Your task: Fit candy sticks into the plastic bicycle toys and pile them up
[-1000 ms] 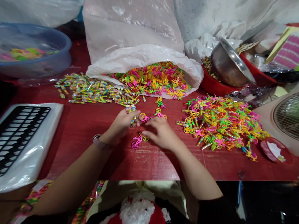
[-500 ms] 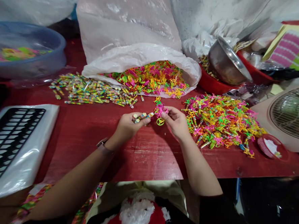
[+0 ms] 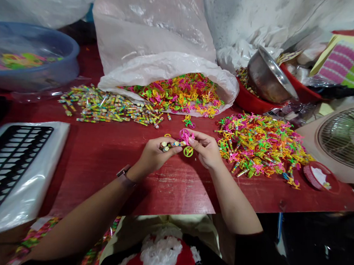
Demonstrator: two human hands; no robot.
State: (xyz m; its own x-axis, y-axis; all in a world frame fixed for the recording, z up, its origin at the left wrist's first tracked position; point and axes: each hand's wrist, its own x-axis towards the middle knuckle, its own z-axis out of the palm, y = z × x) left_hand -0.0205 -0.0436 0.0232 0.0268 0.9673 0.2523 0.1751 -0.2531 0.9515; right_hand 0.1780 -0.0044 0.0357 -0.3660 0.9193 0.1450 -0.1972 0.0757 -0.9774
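My left hand [image 3: 155, 155] is closed round a few small wrapped candy rolls [image 3: 168, 144], held a little above the red table [image 3: 109, 160]. My right hand [image 3: 206, 149] pinches a pink toy bicycle [image 3: 185, 136] with a green wheel, right against the candy rolls. A heap of candy rolls [image 3: 106, 108] lies to the far left of my hands. An open white plastic bag [image 3: 169, 68] spills coloured toy bicycles [image 3: 179, 93] behind them. At the right lies a pile of bicycles with candy fitted [image 3: 260, 144].
A blue basin [image 3: 34, 60] under plastic stands at the back left. A black grid tray [image 3: 10, 162] in a plastic sleeve lies at the left edge. A steel bowl [image 3: 268, 76] leans in a red basin [image 3: 257, 102], and a fan [image 3: 343, 136] sits at the right.
Both hands have lifted off the table; the right hand picked up a pink bicycle and brought it to the candy rolls in the left hand. The loose bicycles near the hands are gone.
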